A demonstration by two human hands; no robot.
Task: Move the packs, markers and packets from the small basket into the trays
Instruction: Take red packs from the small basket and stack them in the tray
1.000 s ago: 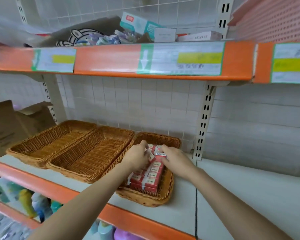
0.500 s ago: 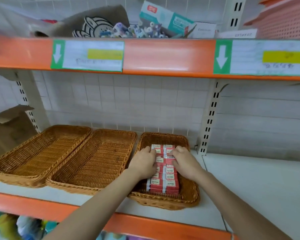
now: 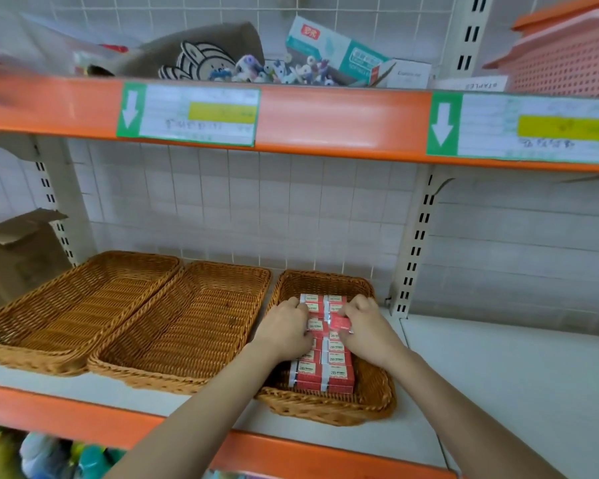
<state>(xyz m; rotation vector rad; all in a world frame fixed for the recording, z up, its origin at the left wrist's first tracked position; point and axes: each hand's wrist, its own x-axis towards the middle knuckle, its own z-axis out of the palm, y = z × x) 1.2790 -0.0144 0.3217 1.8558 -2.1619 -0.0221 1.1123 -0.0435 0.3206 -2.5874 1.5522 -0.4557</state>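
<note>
- Three wicker trays sit side by side on a white shelf (image 3: 498,392) with an orange front lip. Left tray (image 3: 73,305) at 9 o'clock, middle tray (image 3: 187,326) touching its right rim, right tray (image 3: 370,399) just beside, at about 6 o'clock from frame centre.
- Red-and-white packs (image 3: 336,369) lie in the right tray in two neat columns running front to back; "2B" is legible on several. Left and middle trays hold nothing visible.
- Left hand (image 3: 286,331) rests on the left column of packs, knuckles up, fingers curled down over the packs; whether it actually grips one or only presses, cannot tell.
- Right hand (image 3: 367,326) is on the right column, fingers curled, pinching a single red pack (image 3: 339,323) that sits tilted, slightly raised above its neighbours.
- Both forearms enter from 6 o'clock, converging on the right tray.
- Upper shelf at 12 o'clock: orange edge with two green-arrow price labels (image 3: 187,114), handwriting too blurred to read.
- On the upper shelf: a grey pouch with a rabbit patch (image 3: 201,60), a teal-and-white box (image 3: 336,51), small mixed trinkets between them, and a pink perforated basket (image 3: 567,60) at 2 o'clock.
- Cardboard box (image 3: 18,250) at 9 o'clock, flap open.
- Blurred coloured bottles below the shelf at 7 o'clock.
</note>
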